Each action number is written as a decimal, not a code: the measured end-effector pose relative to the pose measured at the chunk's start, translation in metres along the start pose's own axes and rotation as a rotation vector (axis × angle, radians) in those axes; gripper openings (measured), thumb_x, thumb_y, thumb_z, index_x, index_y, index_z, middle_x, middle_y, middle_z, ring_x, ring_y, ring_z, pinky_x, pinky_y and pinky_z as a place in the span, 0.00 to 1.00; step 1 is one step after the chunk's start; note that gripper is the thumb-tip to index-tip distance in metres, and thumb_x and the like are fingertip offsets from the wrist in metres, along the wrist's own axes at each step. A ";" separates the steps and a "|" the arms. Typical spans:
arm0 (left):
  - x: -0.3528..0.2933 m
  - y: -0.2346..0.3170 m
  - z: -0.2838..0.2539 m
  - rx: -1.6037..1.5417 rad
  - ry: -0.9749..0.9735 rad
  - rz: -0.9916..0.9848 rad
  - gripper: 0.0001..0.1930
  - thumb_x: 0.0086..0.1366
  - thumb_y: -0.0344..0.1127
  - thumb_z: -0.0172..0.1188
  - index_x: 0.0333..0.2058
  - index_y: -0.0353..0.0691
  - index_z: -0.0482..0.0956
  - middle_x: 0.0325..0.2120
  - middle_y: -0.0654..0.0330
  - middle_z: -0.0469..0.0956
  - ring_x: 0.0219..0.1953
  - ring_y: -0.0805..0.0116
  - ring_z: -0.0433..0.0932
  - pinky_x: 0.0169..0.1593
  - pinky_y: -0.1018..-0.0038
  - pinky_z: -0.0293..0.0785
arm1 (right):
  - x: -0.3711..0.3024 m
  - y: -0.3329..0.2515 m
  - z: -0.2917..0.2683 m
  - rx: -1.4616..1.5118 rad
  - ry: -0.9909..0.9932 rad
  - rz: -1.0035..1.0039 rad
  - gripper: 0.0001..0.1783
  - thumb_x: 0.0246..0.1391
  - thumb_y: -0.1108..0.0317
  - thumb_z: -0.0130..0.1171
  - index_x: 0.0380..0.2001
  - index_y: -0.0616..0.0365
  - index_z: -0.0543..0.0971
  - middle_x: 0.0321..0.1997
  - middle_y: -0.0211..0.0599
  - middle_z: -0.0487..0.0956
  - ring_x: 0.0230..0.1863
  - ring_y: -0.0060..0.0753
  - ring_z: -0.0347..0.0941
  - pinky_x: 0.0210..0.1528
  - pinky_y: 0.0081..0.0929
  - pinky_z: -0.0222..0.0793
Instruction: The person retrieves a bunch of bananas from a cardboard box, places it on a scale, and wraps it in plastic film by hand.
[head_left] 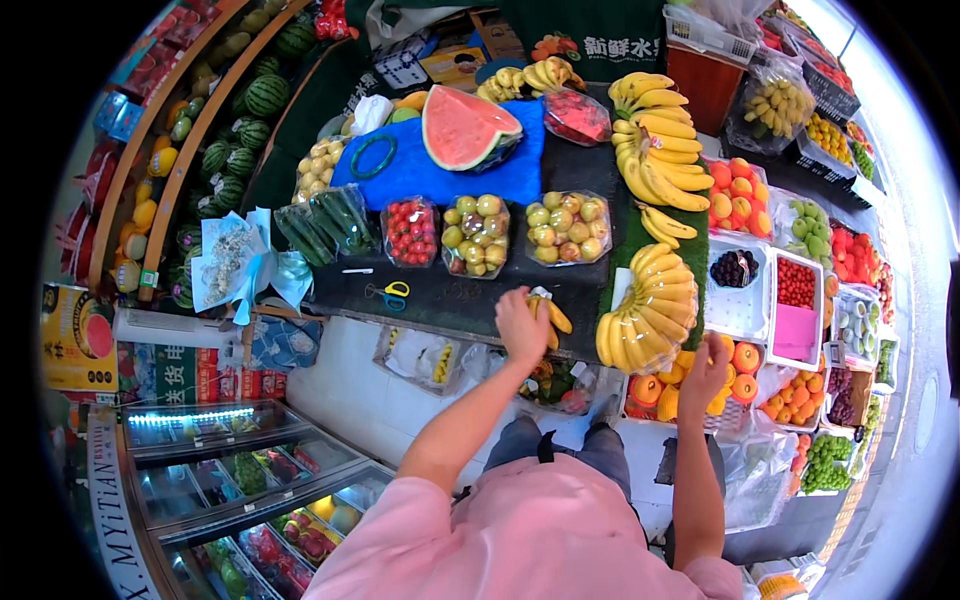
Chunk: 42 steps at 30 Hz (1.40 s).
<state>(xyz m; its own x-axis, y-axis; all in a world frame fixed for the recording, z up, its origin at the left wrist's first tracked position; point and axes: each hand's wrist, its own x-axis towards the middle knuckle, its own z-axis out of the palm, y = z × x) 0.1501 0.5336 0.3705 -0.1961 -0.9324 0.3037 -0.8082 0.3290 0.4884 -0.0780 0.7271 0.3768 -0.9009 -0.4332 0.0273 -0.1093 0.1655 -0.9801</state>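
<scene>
My left hand [522, 326] is closed round the stem end of a small bunch of bananas [557, 317] at the near edge of the dark table [450, 305]. My right hand [704, 376] hovers over the oranges [745, 358] on the right, fingers loosely bent and apart, with nothing visible in it. Between the hands lies a large plastic-wrapped bunch of bananas [650, 310] on green matting. More bananas [660, 140] line the table's right side behind it. Left of my left hand are yellow-handled scissors [393, 294] and a white pen [357, 271].
A cut watermelon [465, 130] rests on a blue cloth [400, 160]. Bags of round fruit [568, 228], red tomatoes [410, 230] and cucumbers [340, 218] stand before it. A glass display case [240, 470] is at lower left. Crates of cherries [795, 283] and grapes [826, 462] fill the right.
</scene>
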 end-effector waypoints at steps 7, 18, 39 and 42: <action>0.056 -0.083 0.028 -0.208 -0.477 -0.275 0.20 0.63 0.51 0.55 0.38 0.38 0.81 0.35 0.48 0.82 0.41 0.46 0.79 0.46 0.56 0.74 | -0.068 -0.040 0.155 -0.335 -0.492 -0.276 0.26 0.56 0.61 0.61 0.54 0.67 0.73 0.49 0.50 0.79 0.51 0.46 0.76 0.54 0.35 0.69; 0.056 -0.106 0.003 -0.871 -0.845 -0.364 0.22 0.64 0.50 0.61 0.41 0.33 0.80 0.35 0.56 0.81 0.37 0.67 0.79 0.41 0.70 0.73 | -0.125 -0.031 0.205 -0.474 -0.566 -0.356 0.36 0.36 0.66 0.71 0.52 0.62 0.72 0.49 0.48 0.72 0.55 0.52 0.67 0.59 0.38 0.64; 0.017 -0.024 -0.079 -1.856 -1.161 -0.565 0.16 0.73 0.41 0.49 0.51 0.35 0.69 0.48 0.52 0.77 0.52 0.60 0.77 0.58 0.62 0.72 | -0.139 -0.134 0.096 0.698 -0.411 0.065 0.23 0.57 0.75 0.61 0.57 0.62 0.73 0.45 0.30 0.78 0.45 0.15 0.71 0.48 0.14 0.68; 0.018 0.002 -0.088 -1.833 -1.158 -0.471 0.16 0.72 0.41 0.50 0.52 0.36 0.69 0.48 0.51 0.77 0.52 0.59 0.77 0.58 0.62 0.72 | -0.123 -0.135 0.068 0.360 -0.507 0.023 0.17 0.54 0.74 0.63 0.49 0.62 0.78 0.51 0.34 0.77 0.50 0.19 0.72 0.51 0.19 0.69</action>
<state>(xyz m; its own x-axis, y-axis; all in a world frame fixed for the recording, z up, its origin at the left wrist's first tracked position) 0.1936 0.5310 0.4491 -0.9055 -0.3906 -0.1660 0.2335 -0.7851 0.5737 0.0762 0.6975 0.4928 -0.5798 -0.8148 -0.0048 0.1364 -0.0912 -0.9864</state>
